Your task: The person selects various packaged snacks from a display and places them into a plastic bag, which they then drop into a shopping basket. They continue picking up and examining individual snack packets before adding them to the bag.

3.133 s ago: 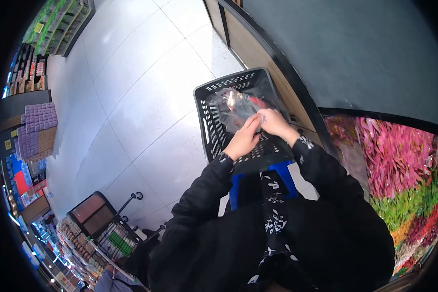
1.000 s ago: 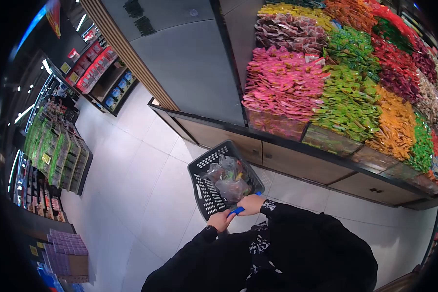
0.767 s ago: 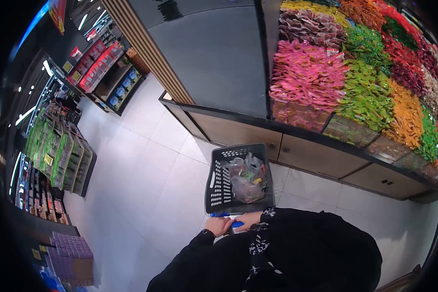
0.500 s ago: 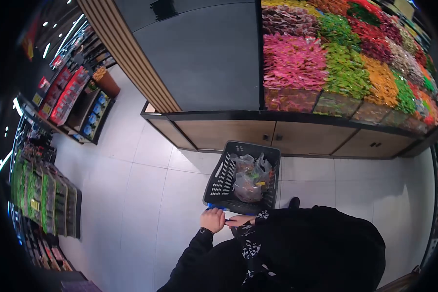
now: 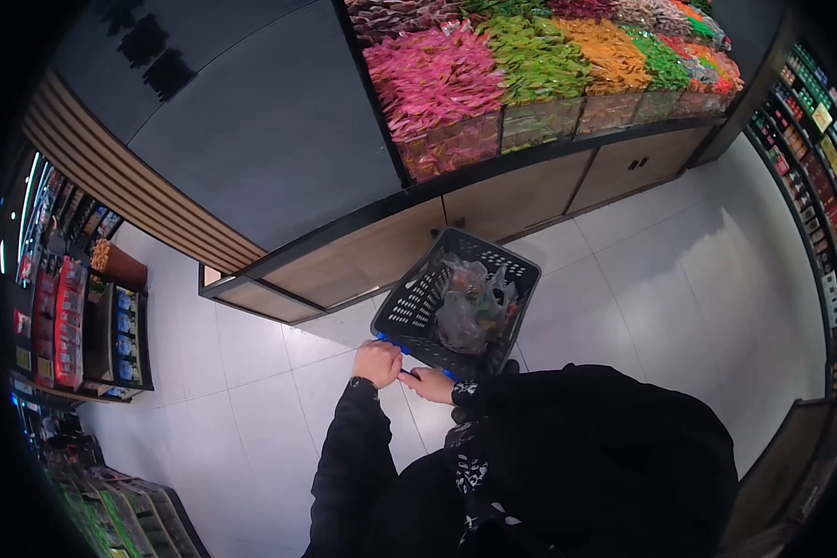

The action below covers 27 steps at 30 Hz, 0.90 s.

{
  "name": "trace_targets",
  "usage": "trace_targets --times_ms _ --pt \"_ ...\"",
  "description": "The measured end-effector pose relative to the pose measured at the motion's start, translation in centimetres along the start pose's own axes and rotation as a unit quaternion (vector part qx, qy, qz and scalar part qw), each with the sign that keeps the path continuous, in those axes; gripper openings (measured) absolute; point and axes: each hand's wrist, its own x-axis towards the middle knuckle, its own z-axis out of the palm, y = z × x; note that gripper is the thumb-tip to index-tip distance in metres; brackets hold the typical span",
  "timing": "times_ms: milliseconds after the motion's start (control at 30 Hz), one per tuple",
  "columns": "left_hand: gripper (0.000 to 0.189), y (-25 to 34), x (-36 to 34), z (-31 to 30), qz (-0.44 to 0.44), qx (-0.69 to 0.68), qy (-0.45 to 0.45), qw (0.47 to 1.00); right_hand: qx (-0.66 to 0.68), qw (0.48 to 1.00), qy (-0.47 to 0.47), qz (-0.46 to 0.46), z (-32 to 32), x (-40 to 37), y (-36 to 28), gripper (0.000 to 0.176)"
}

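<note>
A dark grey shopping basket (image 5: pixel 405 312) with slotted sides stands in front of me, turned slightly to the right. Inside it lie clear plastic bags (image 5: pixel 465 321) with colourful contents that I cannot make out. My left hand (image 5: pixel 378 363) is closed at the basket's near left corner, by its blue trim (image 5: pixel 392 343). Close beside it, my right hand (image 5: pixel 430 384) is closed too, with a short dark bit of handle showing between the two. Most of the handle is hidden by my fingers.
Beyond the basket runs a wooden cabinet (image 5: pixel 521 200) topped by bins of wrapped sweets (image 5: pixel 437 79). A dark panel (image 5: pixel 260 139) with a slatted edge (image 5: pixel 149 186) rises at left. Shelves of goods (image 5: pixel 814 167) line the right; a display stand (image 5: pixel 88 321) is at left. Pale tiled floor (image 5: pixel 251 409) lies between.
My view has turned, so the cabinet and sweets have shifted left and tilted, and more right-hand shelving shows. The basket is angled further right. Both hands stay closed on the handle.
</note>
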Motion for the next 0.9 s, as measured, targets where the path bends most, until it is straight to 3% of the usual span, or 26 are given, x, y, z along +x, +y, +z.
trace_targets --times_ms 133,267,400,500,733,900 --pt "0.02 -1.3 5.3 -0.4 0.062 0.015 -0.006 0.998 0.059 0.997 0.057 -0.001 -3.1 2.3 -0.3 0.052" --pt "0.025 -1.3 11.5 0.4 0.074 0.022 -0.012 0.997 0.187 0.977 0.012 0.105 -8.4 3.0 -1.6 0.042" --pt "0.032 -0.3 17.2 0.3 0.098 0.044 -0.033 0.994 0.152 0.988 0.0 0.011 -13.2 4.0 0.5 0.038" --pt "0.036 0.6 21.6 0.8 0.124 0.032 -0.048 0.991 0.066 0.993 0.095 -0.023 -16.3 4.8 1.4 0.035" --pt "0.044 2.9 32.1 2.2 0.211 0.042 -0.065 0.975 0.056 0.978 0.186 0.071 -23.9 5.8 2.7 0.034" --pt "0.044 4.3 39.9 3.9 0.286 0.025 -0.077 0.955 0.052 0.961 0.266 0.054 -29.3 7.2 5.4 0.033"
